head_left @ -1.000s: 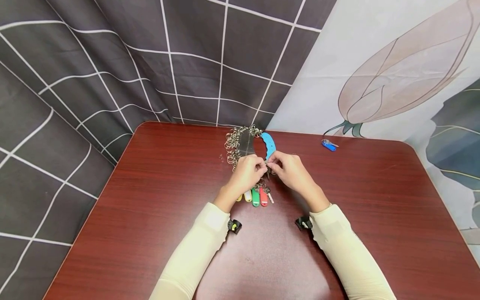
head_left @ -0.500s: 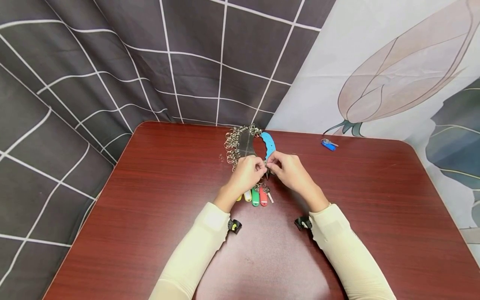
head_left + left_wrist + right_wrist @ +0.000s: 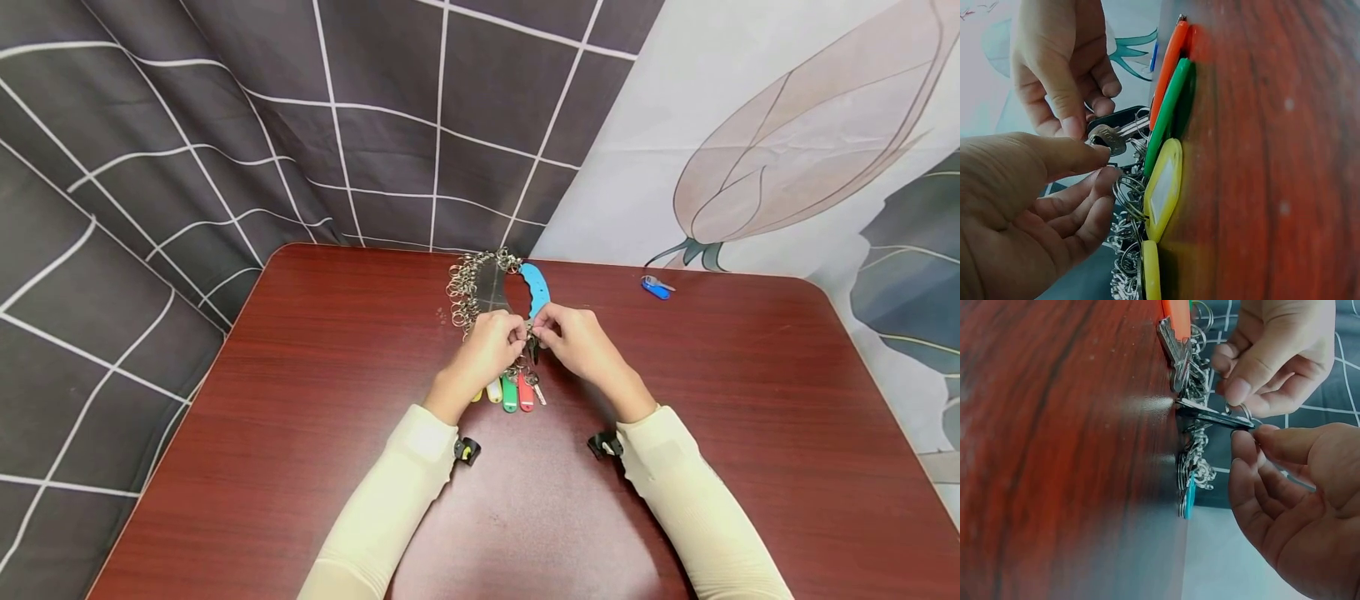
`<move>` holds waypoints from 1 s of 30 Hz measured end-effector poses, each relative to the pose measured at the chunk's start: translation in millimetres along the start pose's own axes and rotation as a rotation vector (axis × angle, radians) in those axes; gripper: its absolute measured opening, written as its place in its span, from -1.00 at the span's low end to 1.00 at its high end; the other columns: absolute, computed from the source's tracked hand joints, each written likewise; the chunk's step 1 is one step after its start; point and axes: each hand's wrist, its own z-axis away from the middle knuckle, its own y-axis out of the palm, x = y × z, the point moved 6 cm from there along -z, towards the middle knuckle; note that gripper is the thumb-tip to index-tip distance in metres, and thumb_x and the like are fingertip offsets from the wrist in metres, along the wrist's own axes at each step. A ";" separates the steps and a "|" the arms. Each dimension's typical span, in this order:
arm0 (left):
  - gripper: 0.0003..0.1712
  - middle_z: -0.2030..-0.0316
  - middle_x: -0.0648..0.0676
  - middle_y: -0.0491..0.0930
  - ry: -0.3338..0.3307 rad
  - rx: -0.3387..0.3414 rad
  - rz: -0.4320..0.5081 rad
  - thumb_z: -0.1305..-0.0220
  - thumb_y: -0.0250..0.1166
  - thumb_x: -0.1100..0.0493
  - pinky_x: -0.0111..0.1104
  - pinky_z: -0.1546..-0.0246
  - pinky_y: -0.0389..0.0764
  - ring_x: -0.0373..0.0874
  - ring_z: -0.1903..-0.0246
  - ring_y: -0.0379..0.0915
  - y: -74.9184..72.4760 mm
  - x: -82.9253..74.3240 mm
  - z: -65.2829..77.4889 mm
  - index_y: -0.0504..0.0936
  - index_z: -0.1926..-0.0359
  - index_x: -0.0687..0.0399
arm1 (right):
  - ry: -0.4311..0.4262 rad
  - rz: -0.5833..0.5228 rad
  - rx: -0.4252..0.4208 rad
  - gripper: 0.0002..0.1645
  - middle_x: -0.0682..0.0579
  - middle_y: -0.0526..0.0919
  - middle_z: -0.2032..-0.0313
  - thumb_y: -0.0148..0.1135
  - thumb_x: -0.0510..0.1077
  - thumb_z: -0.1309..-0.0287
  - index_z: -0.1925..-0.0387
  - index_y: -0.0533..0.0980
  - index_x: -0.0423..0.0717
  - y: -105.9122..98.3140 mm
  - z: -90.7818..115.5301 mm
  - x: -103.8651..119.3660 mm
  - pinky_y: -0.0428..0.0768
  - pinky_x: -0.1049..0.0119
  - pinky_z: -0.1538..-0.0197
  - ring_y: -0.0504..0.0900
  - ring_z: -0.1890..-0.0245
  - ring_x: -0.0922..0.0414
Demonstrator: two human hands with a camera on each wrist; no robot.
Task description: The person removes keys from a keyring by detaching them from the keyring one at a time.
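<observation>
In the head view, both hands meet over an arc of metal key rings on the table. My left hand pinches a small key ring between thumb and fingertips. My right hand pinches the end of a black key tag, seen close up in the right wrist view. A silver key lies along that tag in the left wrist view. Below the hands are a red tag, a green tag and a yellow tag with a white label. Fingers partly hide the grip.
A scalloped blue piece and a dark flat shape lie within the arc. Farther right sits a blue tag with a key. The reddish-brown table ends at a dark grid curtain behind.
The dark tag between the hands has shifted slightly and shows a little more below the fingers. Both hands stay in nearly the same place.
</observation>
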 end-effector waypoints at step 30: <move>-0.82 0.52 0.02 0.58 0.063 -0.094 0.042 -0.18 0.48 0.33 -0.51 0.41 0.47 -0.19 0.47 0.47 -6.3 -5.2 0.5 0.73 0.54 0.10 | 0.019 0.028 0.009 -0.88 0.06 0.66 0.51 0.28 -0.21 -0.38 0.25 0.71 -0.13 -4.4 0.0 -1.8 0.50 0.31 0.38 0.50 0.54 0.18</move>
